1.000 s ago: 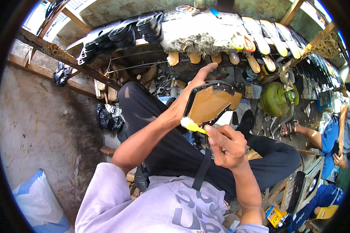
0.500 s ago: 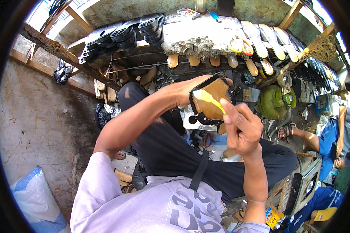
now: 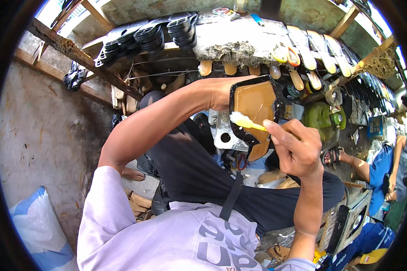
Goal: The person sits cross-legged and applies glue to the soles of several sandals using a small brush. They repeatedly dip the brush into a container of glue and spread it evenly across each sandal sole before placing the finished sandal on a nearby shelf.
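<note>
My left hand (image 3: 220,93) holds up a half-made shoe (image 3: 256,100), its tan underside facing me and black material folded around its edge. A tan part sticks out at its lower end. The fingers of that hand are mostly hidden behind the shoe. My right hand (image 3: 298,147) pinches a yellow toothbrush (image 3: 253,124) between thumb and forefinger. White-coated bristles at the brush's head lie over the left edge of the tan underside; whether they touch it I cannot tell.
Beyond my legs, a bench (image 3: 239,36) carries black soles (image 3: 183,31) at left and insoles (image 3: 319,49) at right. A green gas cylinder (image 3: 319,119) stands to the right, near another person's sandalled foot (image 3: 332,156). Below the shoe is a metal piece with a round hole (image 3: 228,135).
The shoe has turned, showing more of its tan underside, and shifted slightly right. My right hand has moved right and a little down, and the toothbrush now lies flatter.
</note>
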The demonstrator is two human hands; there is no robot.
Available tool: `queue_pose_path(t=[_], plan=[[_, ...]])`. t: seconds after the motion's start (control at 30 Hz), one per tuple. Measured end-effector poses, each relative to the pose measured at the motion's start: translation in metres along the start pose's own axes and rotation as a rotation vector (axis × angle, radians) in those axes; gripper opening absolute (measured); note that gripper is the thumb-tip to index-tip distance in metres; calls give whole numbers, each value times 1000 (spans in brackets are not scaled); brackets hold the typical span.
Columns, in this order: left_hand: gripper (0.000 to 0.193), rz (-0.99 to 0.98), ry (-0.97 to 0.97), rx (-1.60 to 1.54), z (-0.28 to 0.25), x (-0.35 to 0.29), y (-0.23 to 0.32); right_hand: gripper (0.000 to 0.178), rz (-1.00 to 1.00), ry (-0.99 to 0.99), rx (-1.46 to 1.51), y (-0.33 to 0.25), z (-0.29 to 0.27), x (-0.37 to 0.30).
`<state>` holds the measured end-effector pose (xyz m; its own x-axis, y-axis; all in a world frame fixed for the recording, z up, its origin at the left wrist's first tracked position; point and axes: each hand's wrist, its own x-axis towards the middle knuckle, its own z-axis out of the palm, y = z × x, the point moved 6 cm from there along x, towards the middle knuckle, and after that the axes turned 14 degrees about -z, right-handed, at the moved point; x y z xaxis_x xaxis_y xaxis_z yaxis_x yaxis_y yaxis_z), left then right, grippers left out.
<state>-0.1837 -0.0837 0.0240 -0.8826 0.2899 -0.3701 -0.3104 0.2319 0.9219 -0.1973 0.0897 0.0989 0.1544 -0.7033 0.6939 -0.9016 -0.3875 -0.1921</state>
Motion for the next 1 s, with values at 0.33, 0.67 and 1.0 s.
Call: queue_pose_path(t=[0.33,0.67,1.0], plan=[[48,-64,23,-86,0,-6,-1,41,-3,48,5,0,-2,0],[20,-207,-15,-641,-2,-2,-21,37,151,32,28,6,-1,-6],[31,-291,23,-812,-11,10,-38,32,400,243,196,17,14,-28]])
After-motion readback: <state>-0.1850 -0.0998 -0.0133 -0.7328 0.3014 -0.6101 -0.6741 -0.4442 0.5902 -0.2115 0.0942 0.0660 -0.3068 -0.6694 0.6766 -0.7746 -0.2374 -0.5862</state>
